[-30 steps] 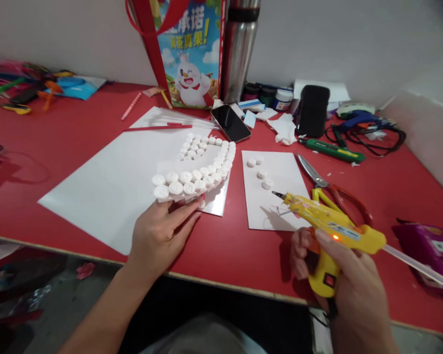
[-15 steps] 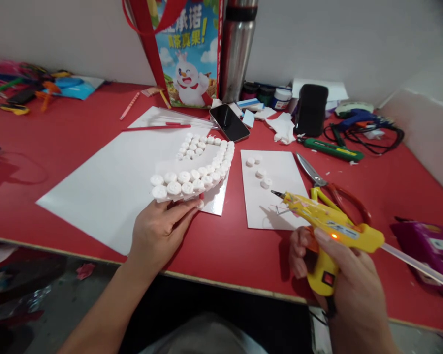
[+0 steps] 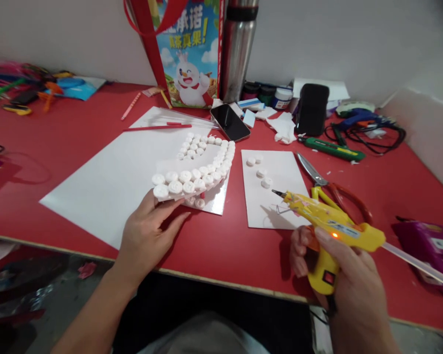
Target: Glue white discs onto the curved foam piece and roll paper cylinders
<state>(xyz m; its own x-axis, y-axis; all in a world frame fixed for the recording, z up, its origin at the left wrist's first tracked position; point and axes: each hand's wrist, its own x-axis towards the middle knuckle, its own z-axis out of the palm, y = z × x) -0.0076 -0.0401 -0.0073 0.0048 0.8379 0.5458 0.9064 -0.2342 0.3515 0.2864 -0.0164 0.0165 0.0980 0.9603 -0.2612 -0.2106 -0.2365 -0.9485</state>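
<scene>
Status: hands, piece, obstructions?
Right hand gripping glue gun. Left hand at near edge of disc-covered piece. Scissors just beyond gun, possible snag.

A bare lane of red desk (image 3: pixel 239 246) runs between the studded white piece (image 3: pixel 186 178), with the left hand (image 3: pixel 143 231) at its near edge, and a small white board (image 3: pixel 256 209), widening toward the front. At right, a yellow glue gun (image 3: pixel 328 221) in the right hand (image 3: pixel 354 280) overhangs the board's near right corner, and scissors (image 3: pixel 320 181) crowd its right edge. A printed bag (image 3: pixel 188 64), steel flask (image 3: pixel 239 54) and phone (image 3: pixel 230 122) obstruct the rear; open room stretches left of the white sheet (image 3: pixel 96 187).
</scene>
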